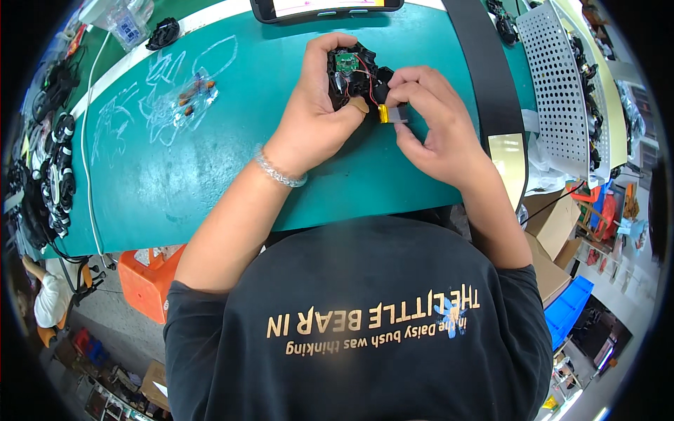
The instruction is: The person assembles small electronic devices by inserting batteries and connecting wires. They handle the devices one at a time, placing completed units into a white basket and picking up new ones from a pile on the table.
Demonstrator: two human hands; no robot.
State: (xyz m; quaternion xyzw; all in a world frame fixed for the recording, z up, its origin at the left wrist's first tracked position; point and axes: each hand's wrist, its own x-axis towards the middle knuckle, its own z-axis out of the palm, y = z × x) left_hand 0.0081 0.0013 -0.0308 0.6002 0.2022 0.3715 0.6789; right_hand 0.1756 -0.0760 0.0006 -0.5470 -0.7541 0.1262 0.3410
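Over the green mat, my left hand [314,116] is closed round a black plastic housing [360,56], its thumb pressing the near side. Inside the housing sits a small green circuit board [346,62], with thin red wires running off it. Those wires lead to a flat silver battery pack [398,114] with yellow tape at one end. The fingers and thumb of my right hand [430,116] pinch the battery pack by its right side, close beside the housing. A tan finger cover or bandage shows on my left thumb.
A clear bag with small brown parts [196,95] lies on the green mat [175,189]. At the back stands a phone or tablet [326,8]. A white perforated basket [562,91] is on the right, past a black strip [484,70]. Bundled black cables [60,175] pile at the left; an orange stool [147,281] stands below.
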